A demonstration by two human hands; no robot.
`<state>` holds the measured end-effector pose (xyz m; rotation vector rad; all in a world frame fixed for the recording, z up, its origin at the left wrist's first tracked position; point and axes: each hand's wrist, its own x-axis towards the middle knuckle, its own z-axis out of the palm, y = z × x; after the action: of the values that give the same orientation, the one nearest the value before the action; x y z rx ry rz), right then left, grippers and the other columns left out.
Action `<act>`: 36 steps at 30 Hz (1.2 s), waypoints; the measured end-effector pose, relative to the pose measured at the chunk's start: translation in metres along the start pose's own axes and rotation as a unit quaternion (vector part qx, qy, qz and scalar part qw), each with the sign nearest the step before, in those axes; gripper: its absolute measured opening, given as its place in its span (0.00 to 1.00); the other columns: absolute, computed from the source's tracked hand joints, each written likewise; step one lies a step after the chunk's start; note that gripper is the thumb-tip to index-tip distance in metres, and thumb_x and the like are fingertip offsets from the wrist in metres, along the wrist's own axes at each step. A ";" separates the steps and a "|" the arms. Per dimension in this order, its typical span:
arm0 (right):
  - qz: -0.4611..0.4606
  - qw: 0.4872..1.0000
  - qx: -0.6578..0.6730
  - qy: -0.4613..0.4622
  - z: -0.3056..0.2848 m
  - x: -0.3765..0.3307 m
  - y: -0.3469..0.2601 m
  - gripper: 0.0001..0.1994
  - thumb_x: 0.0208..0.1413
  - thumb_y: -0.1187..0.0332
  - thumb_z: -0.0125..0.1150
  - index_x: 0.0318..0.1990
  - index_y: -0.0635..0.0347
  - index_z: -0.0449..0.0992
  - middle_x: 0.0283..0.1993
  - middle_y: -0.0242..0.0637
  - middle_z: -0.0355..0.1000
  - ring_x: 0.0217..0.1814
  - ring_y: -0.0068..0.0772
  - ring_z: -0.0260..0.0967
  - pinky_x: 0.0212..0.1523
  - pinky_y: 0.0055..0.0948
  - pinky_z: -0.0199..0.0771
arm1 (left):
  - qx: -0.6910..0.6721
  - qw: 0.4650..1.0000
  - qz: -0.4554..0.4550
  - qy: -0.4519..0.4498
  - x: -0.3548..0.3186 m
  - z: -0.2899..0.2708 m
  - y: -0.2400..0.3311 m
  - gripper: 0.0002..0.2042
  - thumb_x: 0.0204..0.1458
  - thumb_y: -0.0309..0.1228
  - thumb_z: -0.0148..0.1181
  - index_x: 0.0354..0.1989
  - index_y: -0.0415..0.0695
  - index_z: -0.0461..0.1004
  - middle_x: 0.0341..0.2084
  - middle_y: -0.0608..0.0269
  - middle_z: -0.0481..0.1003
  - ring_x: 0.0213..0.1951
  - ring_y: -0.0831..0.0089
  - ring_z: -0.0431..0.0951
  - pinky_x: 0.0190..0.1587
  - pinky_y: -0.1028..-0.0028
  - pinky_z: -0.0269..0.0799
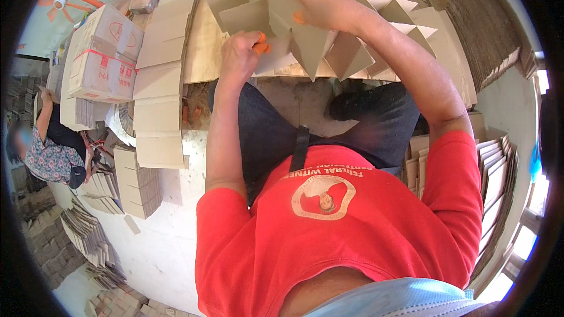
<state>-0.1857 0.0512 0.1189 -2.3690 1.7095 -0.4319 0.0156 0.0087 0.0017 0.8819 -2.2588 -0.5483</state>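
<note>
A grid-shaped cardboard divider (351, 54) made of interlocking brown strips lies on the wooden table in front of me, its cells standing open. My left hand (239, 56) is closed at the near left side of the grid, its orange-covered fingertips pinched at a cardboard strip. Farther up and to the right, my right hand (320, 3) grips a panel of the same divider, with orange covers on its thumb and a finger. The panel edges between its fingers are partly hidden by the hand.
A long row of stacked cardboard sheets (158, 76) runs along the table's left side. Beyond it stands a strapped carton (104, 53). More cardboard stacks (479, 29) rise at the right. Another person (56, 147) works at the far left, near an orange fan (60, 1).
</note>
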 end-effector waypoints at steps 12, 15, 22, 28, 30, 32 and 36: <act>0.029 0.998 0.050 -0.021 0.007 -0.006 -0.007 0.19 0.41 0.87 0.49 0.45 0.75 0.62 0.31 0.62 0.72 0.38 0.58 0.74 0.33 0.45 0.75 | -0.105 0.992 -0.066 -0.015 -0.004 0.002 -0.014 0.04 0.40 0.21 0.65 0.27 0.38 0.79 0.21 0.60 0.77 0.25 0.75 0.74 0.31 0.75 0.68; -0.044 0.998 -0.010 0.046 0.027 -0.014 -0.005 0.18 0.42 0.87 0.49 0.45 0.73 0.62 0.30 0.59 0.72 0.37 0.56 0.74 0.28 0.44 0.75 | -0.081 0.996 -0.038 0.006 -0.003 0.006 -0.015 0.04 0.41 0.20 0.64 0.27 0.37 0.79 0.21 0.62 0.76 0.25 0.78 0.73 0.31 0.77 0.68; 0.081 0.990 0.109 -0.027 -0.005 -0.018 -0.021 0.15 0.45 0.85 0.49 0.42 0.72 0.61 0.30 0.58 0.71 0.35 0.55 0.74 0.25 0.42 0.74 | -0.407 0.891 -0.198 -0.034 -0.006 0.000 -0.031 0.07 0.49 0.29 0.64 0.31 0.37 0.80 0.28 0.62 0.80 0.32 0.75 0.78 0.36 0.76 0.72; 0.024 0.997 0.069 -0.005 0.018 -0.027 -0.002 0.16 0.46 0.83 0.51 0.45 0.70 0.61 0.32 0.58 0.71 0.35 0.55 0.74 0.26 0.43 0.75 | -0.643 0.671 -0.364 -0.063 -0.019 0.063 -0.088 0.15 0.53 0.33 0.63 0.42 0.32 0.76 0.33 0.58 0.79 0.34 0.76 0.79 0.36 0.78 0.75; 0.044 0.995 0.084 -0.021 0.015 -0.027 -0.006 0.17 0.46 0.82 0.53 0.46 0.70 0.61 0.32 0.59 0.71 0.37 0.57 0.73 0.30 0.44 0.75 | -0.629 0.681 -0.343 -0.151 -0.018 0.087 -0.101 0.12 0.53 0.31 0.62 0.41 0.36 0.77 0.33 0.61 0.79 0.32 0.77 0.79 0.35 0.79 0.75; 0.099 0.983 0.141 -0.062 0.001 -0.026 -0.022 0.18 0.47 0.81 0.55 0.46 0.70 0.62 0.33 0.60 0.70 0.39 0.59 0.72 0.34 0.45 0.73 | -0.610 0.689 -0.337 -0.199 -0.016 0.109 -0.116 0.11 0.53 0.29 0.61 0.42 0.37 0.76 0.36 0.60 0.79 0.34 0.77 0.78 0.36 0.78 0.75; 0.032 0.987 0.158 0.017 0.008 -0.036 -0.010 0.17 0.48 0.80 0.57 0.46 0.71 0.63 0.34 0.59 0.70 0.42 0.60 0.70 0.40 0.47 0.70 | -0.627 0.692 -0.304 -0.187 -0.007 0.122 -0.097 0.12 0.53 0.27 0.58 0.45 0.38 0.75 0.42 0.58 0.77 0.41 0.72 0.78 0.44 0.75 0.75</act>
<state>-0.1849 0.0877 0.1100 -2.0865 1.5899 -0.6807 -0.0223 -0.0358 -0.1428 0.7047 -1.1762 -2.3495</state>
